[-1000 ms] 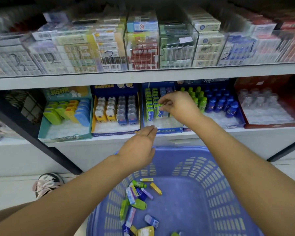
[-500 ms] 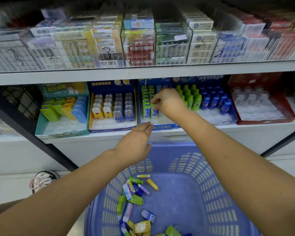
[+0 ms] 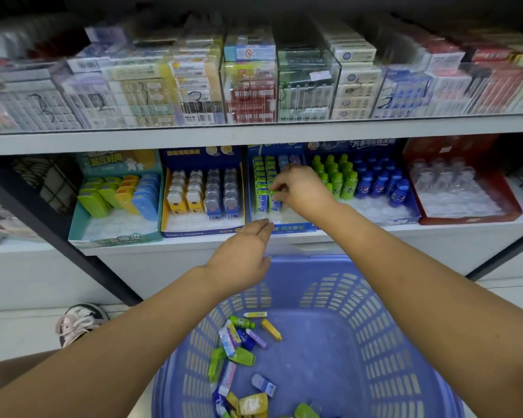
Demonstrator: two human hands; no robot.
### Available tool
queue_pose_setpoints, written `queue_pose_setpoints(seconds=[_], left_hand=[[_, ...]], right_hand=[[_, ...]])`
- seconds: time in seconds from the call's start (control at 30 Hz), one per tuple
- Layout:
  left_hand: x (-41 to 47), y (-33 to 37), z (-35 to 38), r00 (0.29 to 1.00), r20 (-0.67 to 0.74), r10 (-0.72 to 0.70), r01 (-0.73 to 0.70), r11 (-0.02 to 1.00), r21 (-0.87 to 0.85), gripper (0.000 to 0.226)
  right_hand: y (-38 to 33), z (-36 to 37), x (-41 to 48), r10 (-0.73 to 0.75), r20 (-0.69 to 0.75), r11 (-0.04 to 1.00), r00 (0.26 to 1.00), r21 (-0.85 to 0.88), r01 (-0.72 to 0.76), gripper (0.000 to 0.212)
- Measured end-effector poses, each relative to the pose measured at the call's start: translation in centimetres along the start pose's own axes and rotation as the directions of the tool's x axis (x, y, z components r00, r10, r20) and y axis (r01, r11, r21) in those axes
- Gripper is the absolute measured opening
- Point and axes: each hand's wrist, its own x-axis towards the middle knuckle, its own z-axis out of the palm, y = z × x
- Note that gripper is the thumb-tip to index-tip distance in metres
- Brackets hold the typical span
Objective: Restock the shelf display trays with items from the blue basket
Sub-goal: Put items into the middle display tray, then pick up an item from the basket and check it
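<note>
right hand point(image 3: 303, 190) pinching a green pack point(image 3: 273, 201) at the front of the 2 green rows in the blue tray point(image 3: 296, 228) on the shelf point(image 3: 375, 235), left hand point(image 3: 242, 258) empty, fingers straight and together, hovering over the basket point(image 3: 310, 261) rim, loose packs point(image 3: 239, 345) down in the basket

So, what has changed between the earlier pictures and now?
The right hand moved a green item slightly left, into the front of the green rows in the blue tray, still pinching it. The left hand stayed open before the tray; items in the blue basket lie unchanged.
</note>
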Motion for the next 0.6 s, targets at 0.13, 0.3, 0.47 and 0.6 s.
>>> queue_pose_setpoints(seconds=[0.13,0.3,0.47,0.6], left_hand=[[-0.4,0.1,-0.3,0.999,-0.053,0.009,-0.013,0.997,-0.077,0.056],[-2.5,-0.6,2.1,0.977,-0.193,-0.096,0.041,0.962,-0.27,0.015],[-5.9,-3.4,9.5,0.896,0.314,-0.314,0.365,0.924,-0.115,0.023],[-8.4,-4.0,14.9,0.725,0.577,-0.376,0.436,0.899,0.038,0.033]], right_hand=[[-0.4,0.1,-0.2,0.02,-0.017,1.0,1.0,-0.007,-0.02,0.027],[-0.6,1.9,-5.0,-0.004,-0.222,0.966,0.975,0.25,0.061,0.018],[0.0,10.0,-10.5,-0.041,0.462,0.987,0.886,0.157,-0.037,0.016],[1.9,17.0,-12.3,0.023,0.564,0.99,0.825,0.104,-0.098,0.029]])
